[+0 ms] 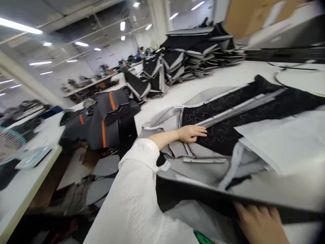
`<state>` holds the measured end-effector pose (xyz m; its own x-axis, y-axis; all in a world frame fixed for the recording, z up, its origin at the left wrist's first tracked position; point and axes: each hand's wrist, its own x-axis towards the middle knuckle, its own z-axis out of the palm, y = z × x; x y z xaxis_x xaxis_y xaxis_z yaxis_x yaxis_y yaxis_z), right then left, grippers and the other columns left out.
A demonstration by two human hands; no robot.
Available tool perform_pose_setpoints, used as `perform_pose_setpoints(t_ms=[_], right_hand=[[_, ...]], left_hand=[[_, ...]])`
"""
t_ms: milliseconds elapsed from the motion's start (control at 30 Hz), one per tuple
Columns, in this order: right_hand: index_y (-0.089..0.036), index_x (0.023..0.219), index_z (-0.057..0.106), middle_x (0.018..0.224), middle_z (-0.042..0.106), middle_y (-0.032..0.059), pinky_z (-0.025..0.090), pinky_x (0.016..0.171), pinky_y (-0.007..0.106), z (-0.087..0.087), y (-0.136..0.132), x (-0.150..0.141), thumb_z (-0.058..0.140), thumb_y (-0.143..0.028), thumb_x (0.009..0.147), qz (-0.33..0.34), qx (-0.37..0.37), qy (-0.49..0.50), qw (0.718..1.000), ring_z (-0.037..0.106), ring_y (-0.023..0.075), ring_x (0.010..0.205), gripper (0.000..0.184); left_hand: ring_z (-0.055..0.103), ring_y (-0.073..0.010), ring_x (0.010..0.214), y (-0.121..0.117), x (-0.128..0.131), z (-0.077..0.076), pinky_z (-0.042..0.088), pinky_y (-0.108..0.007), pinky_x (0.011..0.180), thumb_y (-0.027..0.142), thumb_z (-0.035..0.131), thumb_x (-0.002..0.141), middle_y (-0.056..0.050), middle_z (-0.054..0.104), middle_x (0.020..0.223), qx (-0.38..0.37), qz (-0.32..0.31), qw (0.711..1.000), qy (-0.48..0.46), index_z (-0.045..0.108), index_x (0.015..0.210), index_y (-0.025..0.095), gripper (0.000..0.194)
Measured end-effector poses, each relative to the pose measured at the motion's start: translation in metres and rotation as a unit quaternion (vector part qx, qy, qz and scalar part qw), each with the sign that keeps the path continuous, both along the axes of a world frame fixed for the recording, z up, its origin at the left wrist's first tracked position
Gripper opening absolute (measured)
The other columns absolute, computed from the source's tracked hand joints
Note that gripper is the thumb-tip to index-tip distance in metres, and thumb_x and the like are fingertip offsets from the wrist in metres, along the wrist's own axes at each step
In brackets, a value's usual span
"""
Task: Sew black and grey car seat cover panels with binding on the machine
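Observation:
My left hand [191, 133] lies flat, fingers stretched out, on a black quilted cover piece [228, 115] with grey borders spread on the white table [193, 89]. The left arm wears a white sleeve. At the bottom right, my right hand [259, 223] grips the near edge of a dark flat panel [203, 195], with fingers curled over its rim. A white sheet [284, 142] lies over the right part of the cover.
Stacks of black and grey cover pieces [193, 54] stand at the table's far end. Grey covers with orange stripes [106, 118] are piled to the left. A fan [10, 145] sits on another table at far left. Cardboard and scraps lie on the floor.

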<state>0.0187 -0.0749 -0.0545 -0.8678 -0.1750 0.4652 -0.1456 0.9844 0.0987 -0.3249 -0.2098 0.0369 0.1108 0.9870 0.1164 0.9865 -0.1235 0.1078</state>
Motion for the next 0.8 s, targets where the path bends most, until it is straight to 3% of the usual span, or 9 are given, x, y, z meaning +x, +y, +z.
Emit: perform_pose_setpoints(t_ms=[133,267,333,400,500,567,667,733,800], right_hand=[[-0.018,0.102,0.067,0.096,0.067,0.0085,0.046,0.083,0.044,0.064,-0.032,0.008,0.049,-0.008,0.071,0.025,-0.114,0.010,0.993,0.060,0.0266,0.088,0.038],[-0.017,0.109,0.062,0.107,0.067,0.0056,0.042,0.099,0.032,0.115,-0.021,0.033,0.046,-0.010,0.078,0.008,-0.299,0.068,0.952,0.058,0.0168,0.108,0.036],[-0.019,0.109,0.063,0.107,0.067,0.0047,0.042,0.100,0.031,0.108,-0.017,0.054,0.052,-0.015,0.078,0.004,-0.336,0.024,0.942,0.058,0.0160,0.108,0.032],[-0.019,0.111,0.063,0.113,0.065,0.0070,0.038,0.104,0.038,0.083,-0.021,0.069,0.057,-0.018,0.077,0.013,-0.312,-0.056,0.948,0.056,0.0199,0.113,0.034],[-0.022,0.115,0.062,0.128,0.056,0.0094,0.021,0.111,0.054,0.044,-0.036,0.067,0.054,-0.020,0.085,0.009,-0.250,-0.095,0.963,0.041,0.0259,0.128,0.031],[-0.025,0.112,0.063,0.127,0.057,0.0055,0.018,0.111,0.055,0.033,-0.045,0.055,0.049,-0.020,0.089,-0.011,-0.256,-0.071,0.964,0.039,0.0250,0.129,0.027],[-0.023,0.108,0.064,0.113,0.065,0.0012,0.034,0.104,0.039,0.040,-0.049,0.042,0.054,-0.020,0.085,-0.027,-0.326,-0.062,0.943,0.050,0.0194,0.116,0.025],[-0.020,0.112,0.061,0.110,0.065,0.0014,0.040,0.097,0.034,0.048,-0.047,0.044,0.062,-0.024,0.079,-0.016,-0.348,-0.064,0.935,0.055,0.0178,0.107,0.033],[-0.017,0.116,0.059,0.113,0.063,0.0045,0.038,0.099,0.037,0.048,-0.044,0.052,0.068,-0.033,0.075,-0.014,-0.326,-0.051,0.944,0.054,0.0210,0.106,0.045]], left_hand=[[0.039,-0.0151,0.131,0.030,0.007,0.011,0.030,-0.029,0.111,0.014,0.038,0.079,-0.008,0.044,0.141,-0.080,0.101,0.991,0.048,0.049,0.131,0.009,0.053],[0.047,-0.0207,0.125,0.050,0.014,0.023,0.036,-0.036,0.107,0.015,0.035,0.079,-0.014,0.048,0.136,-0.096,0.068,0.990,0.077,0.050,0.128,0.005,0.053],[0.054,-0.0236,0.117,0.064,0.021,0.035,0.042,-0.037,0.099,0.018,0.037,0.078,-0.015,0.056,0.128,-0.119,0.057,0.986,0.101,0.058,0.120,0.008,0.048],[0.063,-0.0269,0.098,0.077,0.046,0.052,0.049,-0.039,0.086,0.023,0.037,0.080,-0.015,0.067,0.106,-0.141,0.055,0.980,0.130,0.066,0.102,0.010,0.039],[0.064,-0.0240,0.079,0.092,0.122,0.076,0.048,-0.033,0.073,0.035,0.032,0.088,-0.010,0.068,0.079,-0.181,0.061,0.968,0.163,0.066,0.082,0.016,0.039],[0.063,-0.0209,0.072,0.100,0.182,0.083,0.045,-0.028,0.066,0.043,0.031,0.091,-0.005,0.065,0.074,-0.238,0.028,0.965,0.105,0.063,0.097,0.019,0.040],[0.062,-0.0230,0.069,0.113,0.246,0.068,0.042,-0.028,0.060,0.045,0.047,0.083,-0.004,0.065,0.076,-0.319,-0.034,0.946,0.043,0.028,0.142,0.019,0.067],[0.060,-0.0231,0.066,0.121,0.262,0.048,0.041,-0.028,0.058,0.030,0.048,0.080,-0.004,0.063,0.074,-0.359,-0.039,0.933,0.017,0.006,0.148,0.014,0.082],[0.058,-0.0205,0.063,0.127,0.264,0.030,0.040,-0.027,0.058,0.017,0.042,0.077,-0.002,0.060,0.068,-0.370,-0.027,0.928,-0.039,0.002,0.148,0.012,0.082]])
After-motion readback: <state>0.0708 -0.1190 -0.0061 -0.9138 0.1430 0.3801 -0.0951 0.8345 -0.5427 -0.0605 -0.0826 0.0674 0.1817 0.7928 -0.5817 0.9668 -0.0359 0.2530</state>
